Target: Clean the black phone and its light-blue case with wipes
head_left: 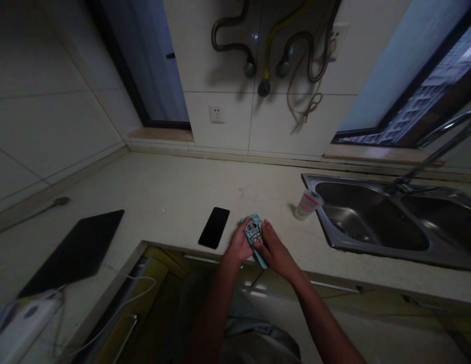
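A light-blue phone case [254, 230] with a cartoon print and round camera cutouts is between my two hands, over the counter's front edge. My left hand [240, 244] grips its left side. On the other side my right hand [275, 250] closes round it, thumb across the printed back. Whether a phone sits inside the case I cannot tell. Just left of my hands, a black smartphone [214, 227] lies flat on the counter [174, 187], dark face up.
To the right stands a plastic cup [308, 205] beside the steel double sink [372, 217] with its faucet [428, 162]. On the left lies a flat black panel [74, 253], near a white appliance [26, 323] and a loose white cable [125, 303]. Pipes [263, 50] hang on the tiled wall.
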A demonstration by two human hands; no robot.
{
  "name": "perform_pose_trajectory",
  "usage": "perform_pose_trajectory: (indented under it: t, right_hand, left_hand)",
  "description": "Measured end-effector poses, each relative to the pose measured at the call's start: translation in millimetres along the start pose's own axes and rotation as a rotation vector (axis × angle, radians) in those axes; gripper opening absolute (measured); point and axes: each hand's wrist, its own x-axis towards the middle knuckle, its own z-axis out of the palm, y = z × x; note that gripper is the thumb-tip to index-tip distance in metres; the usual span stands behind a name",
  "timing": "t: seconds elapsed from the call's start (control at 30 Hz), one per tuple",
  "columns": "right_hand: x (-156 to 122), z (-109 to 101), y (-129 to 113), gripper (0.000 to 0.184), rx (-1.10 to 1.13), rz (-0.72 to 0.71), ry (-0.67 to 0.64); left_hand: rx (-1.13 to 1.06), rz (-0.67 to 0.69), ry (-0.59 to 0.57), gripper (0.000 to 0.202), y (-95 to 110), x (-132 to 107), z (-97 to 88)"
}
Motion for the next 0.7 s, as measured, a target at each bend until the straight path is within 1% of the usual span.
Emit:
perform_pose_trajectory:
  t: [0.1,0.27,0.33,0.57,0.7]
  right_hand:
    - [9.8,1.5,-5.1,0.073,0.029,0.033,0.011]
    - [23.8,2.5,-14.6,0.07,0.023,0.003,0.045]
    - [27.0,2.1,-18.8,0.071,-0.007,0.009,0.039]
    - [28.4,1.0,-26.0,0.071,-0.082,0.032,0.007]
    - [27.7,1.3,-27.7,0.07,-0.069,0.026,0.036]
  left_hand:
    - [0.001,-0.003,-0.002,0.025,0.2,1.0,-1.2]
    - [-0.015,0.01,-0.046,0.024,-0.5,1.1,-4.8]
    - [-0.009,0.014,-0.054,0.025,-1.1,0.3,-4.9]
    - [0.021,-0.031,-0.105,0.029,-2.0,-2.6,-2.7]
    - [0.004,-0.075,-0.12,0.032,-2.2,-3.1,-2.5]
